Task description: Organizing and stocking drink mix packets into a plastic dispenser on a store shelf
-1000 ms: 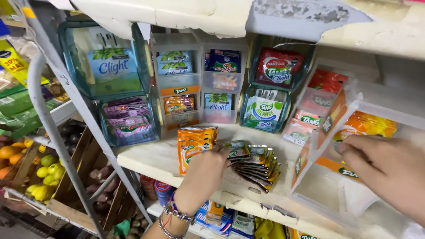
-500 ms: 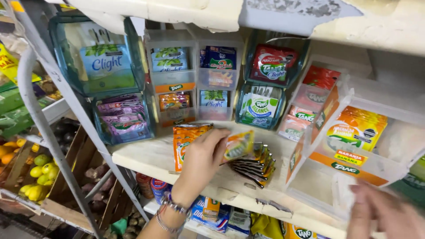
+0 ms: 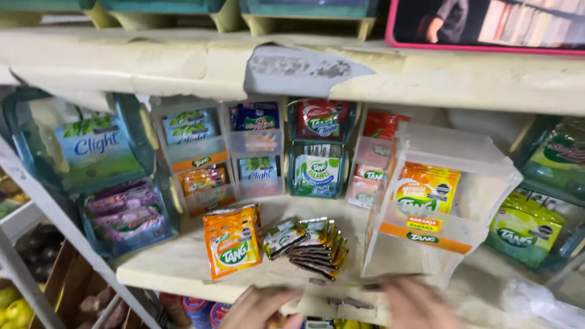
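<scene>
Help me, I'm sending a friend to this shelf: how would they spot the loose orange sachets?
On the cream shelf, look at the front edge left of the clear box. The orange sachets lie stacked flat there, beside a fan of dark sachets. They alone are bright orange and loose, not in a bin.

I'm looking at a shelf packed with drink-mix sachets; a stack of orange sachets (image 3: 231,244) lies flat at the shelf's front; just right of it a fan of dark green-topped sachets (image 3: 311,244) spreads out; behind, a teal bin with a pale blue-and-green label (image 3: 97,146) stands at left; purple packets (image 3: 125,213) sit below it; a clear box with orange-yellow packets (image 3: 426,195) stands at right; green sachets (image 3: 527,228) at far right.
</scene>
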